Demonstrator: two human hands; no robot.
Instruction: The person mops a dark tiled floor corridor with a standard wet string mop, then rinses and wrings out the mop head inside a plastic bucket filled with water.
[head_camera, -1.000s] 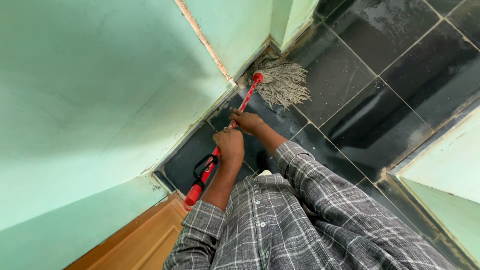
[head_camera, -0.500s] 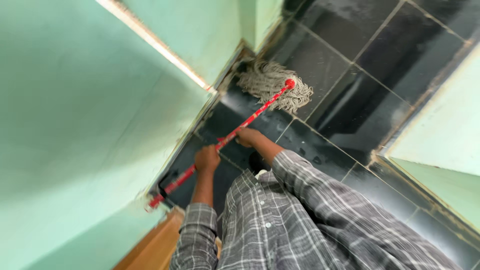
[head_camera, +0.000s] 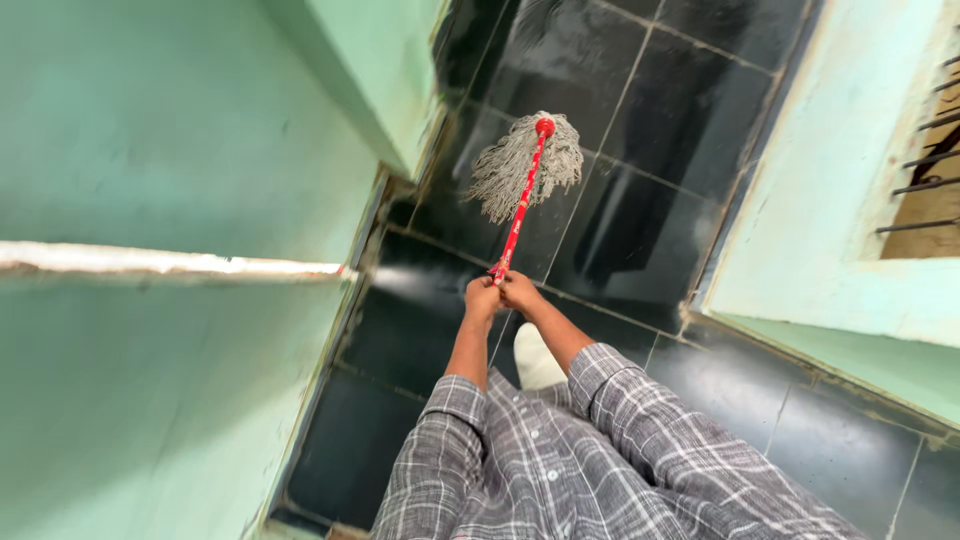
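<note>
Looking down past our grey checked shirt (head_camera: 560, 460), we see both hands bunched together near the middle of the frame; the left hand (head_camera: 482, 298) and the right hand (head_camera: 520, 291) are each wrapped tight around the near end of the red mop handle (head_camera: 520, 205), touching one another. A second ago they sat apart along the handle, with a long stretch of it and its black loop hanging out behind the left hand toward the lower left; now nothing of the handle shows behind our hands, so we hold it by its very end at full reach. The mop head (head_camera: 520, 160) has come out of the corner by the green wall (head_camera: 150, 130), where it was tucked into the skirting, and now lies on open floor in the upper middle of the frame, clear of the wall. We judge the corner done and the stroke now carried out across the middle tiles.

The handle is a thin straight rod, glossy red with pale markings, ending in a round red cap; from the cap the head fans out in pale grey string, frayed and limp, spread flat. The floor (head_camera: 640, 200) is large square black tile, glossy, with paler grout lines and streaks of wet shine. The walls are matt mint green paint; a worn whitish ledge (head_camera: 170, 265) crosses the left side, and a barred opening (head_camera: 925, 170) shows at the upper right edge.
</note>
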